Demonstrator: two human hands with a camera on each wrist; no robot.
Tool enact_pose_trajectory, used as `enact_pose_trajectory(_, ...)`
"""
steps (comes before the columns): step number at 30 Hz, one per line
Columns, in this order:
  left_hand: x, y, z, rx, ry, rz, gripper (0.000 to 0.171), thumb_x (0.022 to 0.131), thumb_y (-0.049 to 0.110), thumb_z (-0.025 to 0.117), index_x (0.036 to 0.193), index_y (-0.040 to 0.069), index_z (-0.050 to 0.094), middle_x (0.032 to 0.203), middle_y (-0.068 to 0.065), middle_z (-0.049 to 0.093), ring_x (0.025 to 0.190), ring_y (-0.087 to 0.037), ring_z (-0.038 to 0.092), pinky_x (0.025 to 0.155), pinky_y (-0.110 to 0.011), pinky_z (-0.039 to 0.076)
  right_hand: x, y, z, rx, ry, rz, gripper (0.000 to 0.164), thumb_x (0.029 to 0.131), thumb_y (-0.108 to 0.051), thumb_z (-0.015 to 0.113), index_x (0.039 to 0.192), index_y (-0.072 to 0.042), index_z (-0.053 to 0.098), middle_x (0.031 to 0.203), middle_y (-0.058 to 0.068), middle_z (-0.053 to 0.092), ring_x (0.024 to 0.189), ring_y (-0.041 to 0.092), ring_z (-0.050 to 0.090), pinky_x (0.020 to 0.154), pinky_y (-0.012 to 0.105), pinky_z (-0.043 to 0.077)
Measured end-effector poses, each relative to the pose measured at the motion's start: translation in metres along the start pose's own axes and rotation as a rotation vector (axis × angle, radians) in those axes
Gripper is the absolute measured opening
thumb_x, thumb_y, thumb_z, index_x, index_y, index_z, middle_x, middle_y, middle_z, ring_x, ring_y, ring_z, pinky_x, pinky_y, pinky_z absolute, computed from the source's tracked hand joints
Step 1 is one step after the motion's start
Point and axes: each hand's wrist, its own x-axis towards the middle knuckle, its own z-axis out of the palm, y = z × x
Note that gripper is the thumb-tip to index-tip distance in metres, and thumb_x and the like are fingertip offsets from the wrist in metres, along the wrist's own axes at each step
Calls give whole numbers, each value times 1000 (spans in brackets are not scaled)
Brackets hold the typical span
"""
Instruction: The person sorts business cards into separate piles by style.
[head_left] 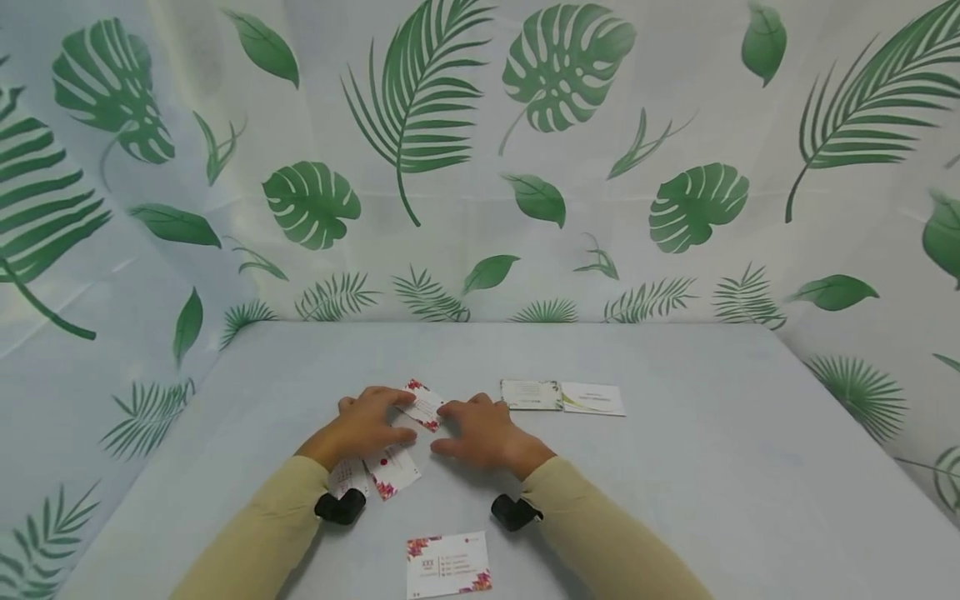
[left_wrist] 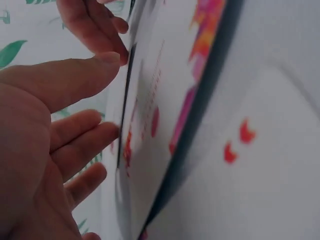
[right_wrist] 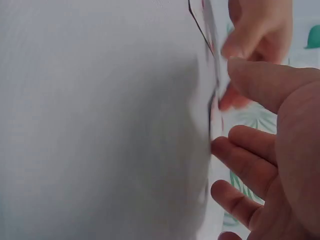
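Observation:
A white card with red floral corners [head_left: 423, 406] lies at an angle on the table between both hands. My left hand [head_left: 371, 425] reaches over from the left, its fingertips at the card's left edge and its thumb apart from the fingers. From the other side my right hand [head_left: 483, 433] touches the card's right edge with extended fingertips. Below the left palm lies a second floral card [head_left: 395, 477], partly covered by the hand. Beside it a third card [head_left: 348, 478] shows under the left wrist. In the left wrist view, a floral card [left_wrist: 157, 100] lies close to the relaxed fingers.
Nearest the front edge lies another floral card [head_left: 448, 568]. To the right of my right hand, a card with a leafy border [head_left: 531, 396] adjoins a white card with a green curve [head_left: 594, 400]. A leaf-patterned cloth [head_left: 450, 242] stands behind the pale table [head_left: 712, 475].

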Motion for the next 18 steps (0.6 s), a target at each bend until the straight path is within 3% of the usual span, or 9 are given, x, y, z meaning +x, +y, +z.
enact_pose_trajectory(4, -3, 7, -1, -5, -28, -8, 50, 88, 32, 77, 134, 20, 63, 142, -6, 52, 133, -30, 39, 100, -57, 24, -3, 8, -6, -25, 12, 42, 53, 90, -42, 73, 135, -16, 63, 124, 0, 66, 119, 29, 49, 94, 49, 35)
enact_pose_trajectory(10, 15, 7, -3, 41, 11, -48, 63, 87, 28, 79, 144, 21, 55, 147, -10, 47, 134, -34, 35, 101, -58, 23, 2, 17, -7, -39, 79, 92, 58, 85, -42, 78, 134, -15, 63, 122, 4, 66, 118, 30, 50, 93, 49, 36)
enact_pose_trajectory(13, 24, 3, -2, 51, -20, -103, 67, 86, 28, 80, 146, 24, 52, 150, -12, 44, 129, -40, 34, 98, -58, 29, 6, 19, -3, -62, 85, 111, 61, 83, -44, 79, 134, -13, 63, 123, 4, 66, 117, 30, 49, 93, 49, 35)
enact_pose_trajectory(18, 29, 2, -3, 31, -45, -154, 59, 85, 30, 81, 139, 28, 58, 148, -11, 44, 119, -43, 32, 89, -55, 37, 10, 20, -2, -103, 95, 125, 57, 86, -42, 78, 133, -13, 63, 124, 3, 65, 116, 30, 50, 93, 49, 35)
